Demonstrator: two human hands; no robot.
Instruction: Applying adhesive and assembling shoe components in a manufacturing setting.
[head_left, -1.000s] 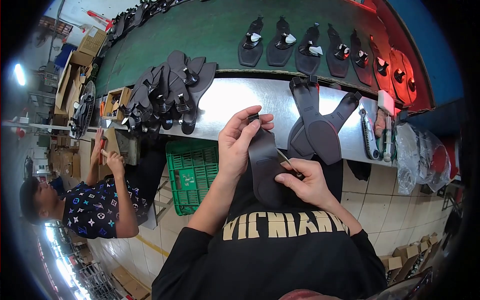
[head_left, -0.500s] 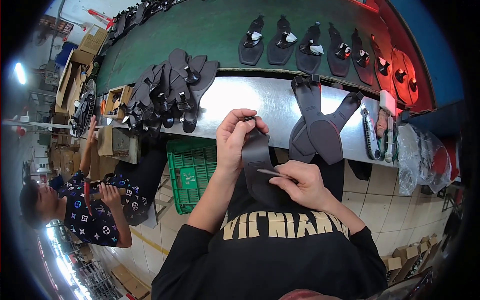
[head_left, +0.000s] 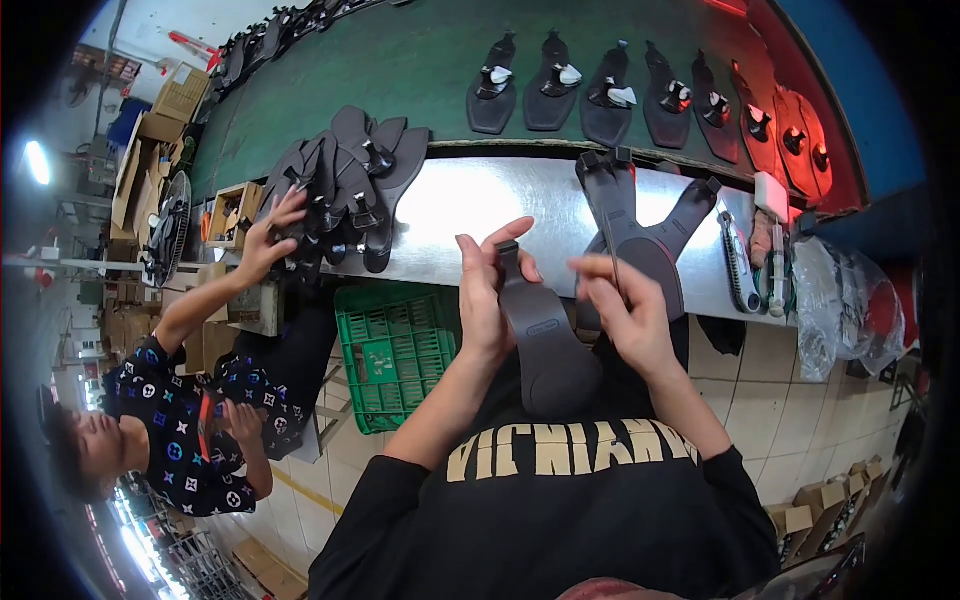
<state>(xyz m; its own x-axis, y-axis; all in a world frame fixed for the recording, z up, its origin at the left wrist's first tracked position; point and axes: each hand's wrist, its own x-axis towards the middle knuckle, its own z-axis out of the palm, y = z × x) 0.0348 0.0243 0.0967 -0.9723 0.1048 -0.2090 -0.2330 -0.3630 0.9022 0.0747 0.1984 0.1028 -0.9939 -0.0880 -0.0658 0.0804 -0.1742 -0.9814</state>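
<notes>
A dark grey sandal sole rests tilted in my left hand, its broad end toward my shirt. The thumb and forefinger of that hand point up, while other fingers pass behind the narrow end with its black tip. On its face is an oblong mark. My right hand is closed around a thin, slender tool that points upward, apart from the sole; its exact kind is unclear. Just beyond this hand, more dark soles with black strap pieces lie crossed on the metal bench edge.
Sandals stand in a row on the green belt; others form a pile at left. A green crate sits below the metal ledge. A utility knife lies at right. A co-worker's hand reaches to the pile.
My right hand has lifted the tool off the sole, moving up and right. My left fingers have loosened from the sole's tip, and its mark now looks bluish. The co-worker's hand has reached the pile.
</notes>
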